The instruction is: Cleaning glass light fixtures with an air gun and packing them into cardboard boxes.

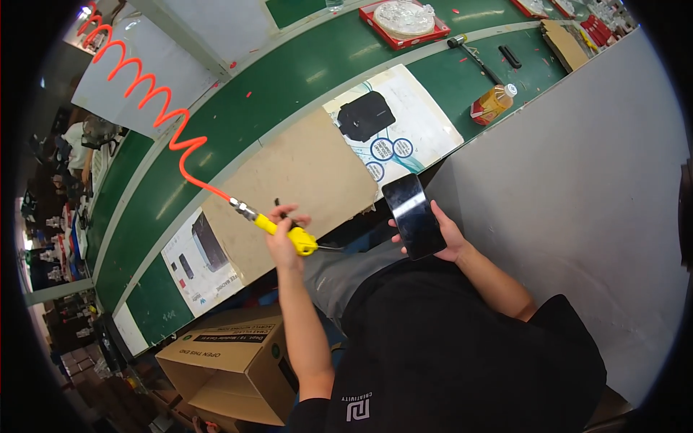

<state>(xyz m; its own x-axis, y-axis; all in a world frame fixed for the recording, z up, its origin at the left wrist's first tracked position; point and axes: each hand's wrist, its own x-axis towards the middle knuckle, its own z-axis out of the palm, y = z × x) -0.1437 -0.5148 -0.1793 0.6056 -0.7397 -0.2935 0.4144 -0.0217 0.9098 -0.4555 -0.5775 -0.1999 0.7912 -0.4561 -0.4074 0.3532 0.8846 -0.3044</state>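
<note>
Yellow air gun [292, 236] gripped by left fingers [287, 216]; phone [413, 215] in right fingers [440, 215].

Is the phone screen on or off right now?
Off, as far as shows: the phone in the right hand has a dark glossy face with only pale glare. The left hand grips the yellow air gun.

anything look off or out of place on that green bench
One thing: a bottle of amber liquid lies tipped on its side on the green bench, near the grey wall. Nothing looks spilled. The left hand grips a yellow air gun; the right hand holds a dark phone.
</note>
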